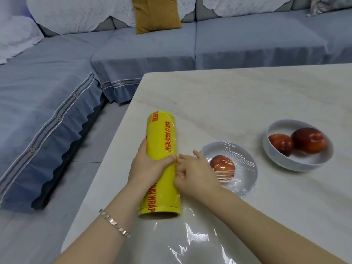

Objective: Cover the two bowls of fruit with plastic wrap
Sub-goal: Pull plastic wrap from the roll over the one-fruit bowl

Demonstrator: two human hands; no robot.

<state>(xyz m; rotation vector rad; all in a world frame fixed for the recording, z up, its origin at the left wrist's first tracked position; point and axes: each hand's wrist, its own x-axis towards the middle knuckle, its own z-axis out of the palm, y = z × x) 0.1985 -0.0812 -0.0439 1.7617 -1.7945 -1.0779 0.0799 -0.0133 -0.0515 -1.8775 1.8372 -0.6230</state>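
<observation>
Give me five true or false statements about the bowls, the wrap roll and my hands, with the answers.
1. The near bowl holds one fruit under plastic film. True.
2. The far bowl is covered with film. False: it is bare, with two fruits in it.
3. The left hand grips the yellow roll. True.
4. The roll stands upright on the table. False: it lies on its side.
5. The right hand rests inside the far bowl. False: it is at the roll's side, next to the near bowl.
</observation>
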